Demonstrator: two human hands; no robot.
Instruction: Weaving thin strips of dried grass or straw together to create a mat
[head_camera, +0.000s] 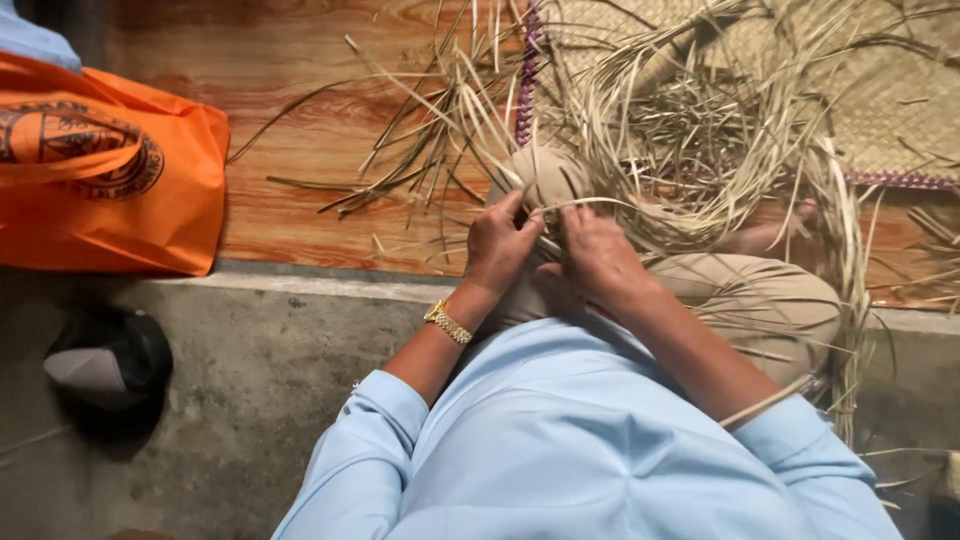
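– Where do your hands sit among all this?

– Your left hand (497, 243) and right hand (597, 252) meet just above your lap, touching one strip (585, 203) that arches between them. The loose strips (690, 130) fan out beyond your hands, piled over your knees.

– And behind the pile?

– The woven mat (890, 100) lies at the far right corner of the wooden floor (300, 130), partly under the pile. More strips spill left of it across the boards.

– What's to your left?

– The bag (100, 180) rests at the floor's left edge, hanging over the concrete step (250, 360). Below it, on the concrete, lies a cap (105, 365). Your foot (775, 232) lies right of your hands, under the strips.
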